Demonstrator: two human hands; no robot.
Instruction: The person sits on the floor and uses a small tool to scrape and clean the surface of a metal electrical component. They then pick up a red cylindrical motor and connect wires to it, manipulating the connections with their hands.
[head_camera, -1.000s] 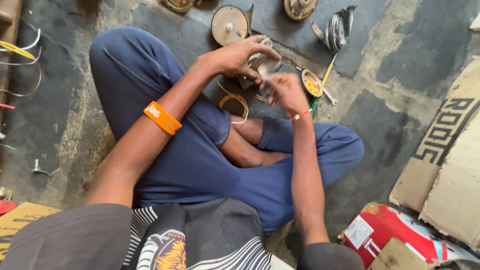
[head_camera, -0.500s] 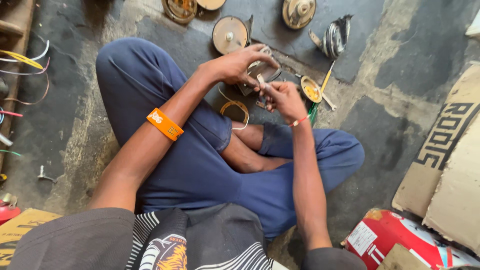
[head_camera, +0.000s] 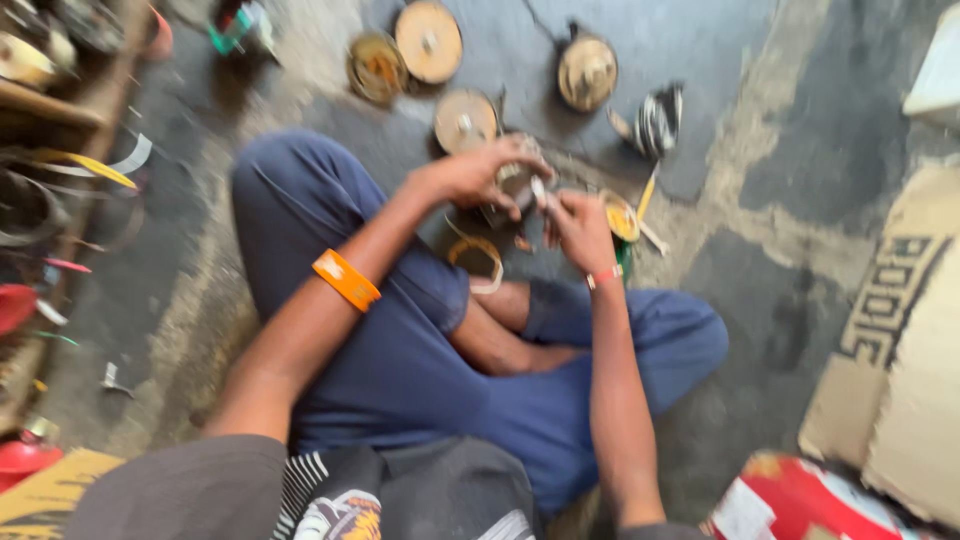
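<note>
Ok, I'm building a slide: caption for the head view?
Seated cross-legged on a concrete floor, left hand and right hand work a small metal part among round discs.

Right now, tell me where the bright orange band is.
In the head view, the bright orange band sits on the person's left forearm, left of centre, above the blue trouser leg and well back from the left hand.

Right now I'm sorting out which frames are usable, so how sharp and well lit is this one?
Head view: motion blur smears the whole frame; the left hand, right hand and the small metal part between them lack crisp edges. Head view: the light is soft and even, with no strong glare. Head view: the round discs on the floor and the cardboard stay recognisable, but fine detail is lost.
</note>
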